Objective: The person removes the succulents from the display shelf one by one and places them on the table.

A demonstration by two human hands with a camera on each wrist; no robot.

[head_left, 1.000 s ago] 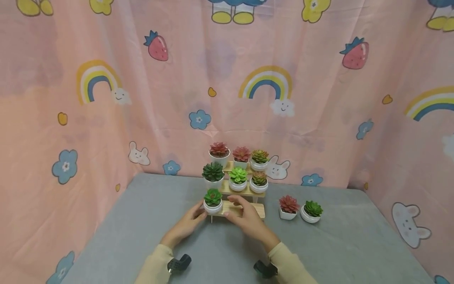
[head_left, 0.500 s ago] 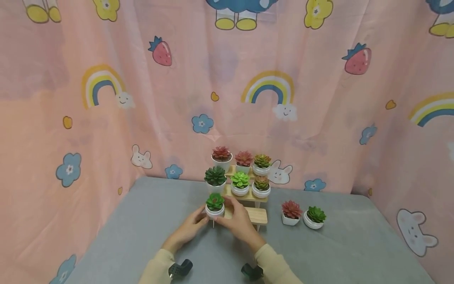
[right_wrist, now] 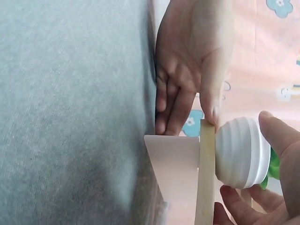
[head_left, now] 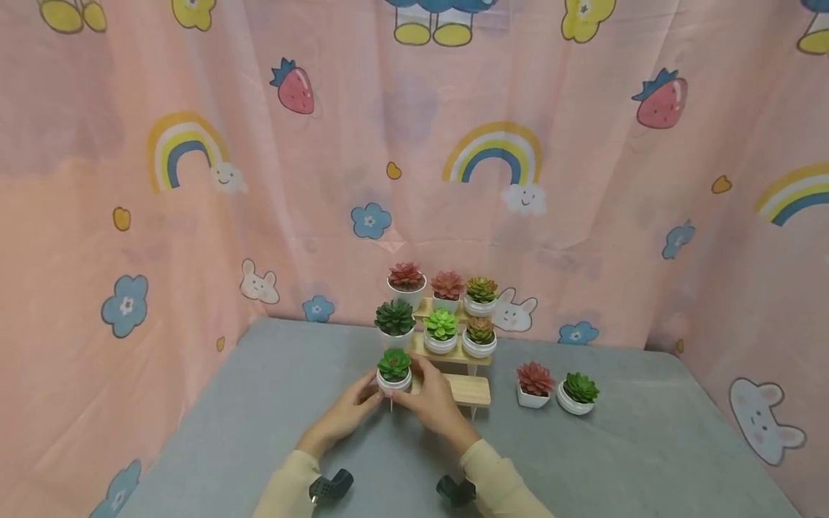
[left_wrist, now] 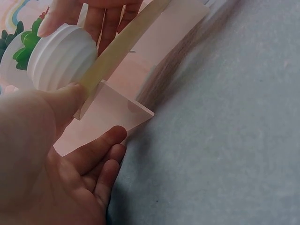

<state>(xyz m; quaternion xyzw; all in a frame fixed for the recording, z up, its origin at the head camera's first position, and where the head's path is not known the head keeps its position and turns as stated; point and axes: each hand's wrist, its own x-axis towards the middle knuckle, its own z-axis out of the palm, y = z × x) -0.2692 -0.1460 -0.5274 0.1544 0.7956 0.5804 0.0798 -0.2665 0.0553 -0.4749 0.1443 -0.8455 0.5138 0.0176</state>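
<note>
A small green succulent [head_left: 393, 365] in a ribbed white pot [right_wrist: 239, 152] sits at the left end of the lowest wooden step of a tiered stand [head_left: 470, 391]. My right hand [head_left: 435, 399] holds this pot, thumb on the near side and fingers round the far side. With my left hand [head_left: 352, 409] I grip the step's left end: the thumb [left_wrist: 72, 96] lies on the board's end beside the pot, and the fingers [left_wrist: 101, 145] touch the pale leg [left_wrist: 105, 115] below. Several other potted succulents, among them a dark green one [head_left: 394, 316], fill the two upper steps.
To the right of the stand, a red succulent [head_left: 534, 378] in a square white pot and a green succulent [head_left: 578, 392] in a round one stand on the grey tabletop [head_left: 622, 446]. A pink patterned curtain [head_left: 311, 180] hangs behind the table.
My right hand has moved left from over the lowest step to the succulent's pot and taken hold of it. The left hand stays at the step's left end. The view shifts slightly.
</note>
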